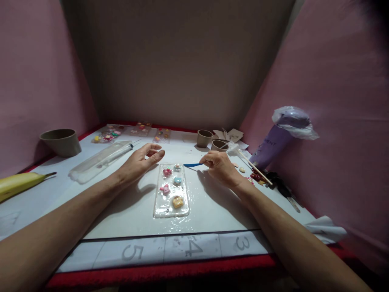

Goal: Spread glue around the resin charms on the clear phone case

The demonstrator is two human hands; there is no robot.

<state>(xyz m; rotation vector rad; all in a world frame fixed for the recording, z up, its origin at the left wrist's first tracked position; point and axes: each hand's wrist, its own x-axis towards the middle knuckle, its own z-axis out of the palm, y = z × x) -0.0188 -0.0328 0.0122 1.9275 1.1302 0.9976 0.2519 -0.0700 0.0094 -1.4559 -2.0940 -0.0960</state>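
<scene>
And here the right hand [217,165] has its fingers pinched on a blue tool [193,165], its grip end hidden, beside the charm-studded clear case [172,190] on the bench [209,211], while the left hand [146,158] hovers, fingers parted, banana [21,184] cut off at frame's edge.

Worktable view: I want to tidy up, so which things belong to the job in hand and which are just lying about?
Likely in the job:
- clear case with charms
- blue tool, in the right hand
- perhaps the cup with a stick

Apparently just lying about:
- banana
- purple container
</scene>
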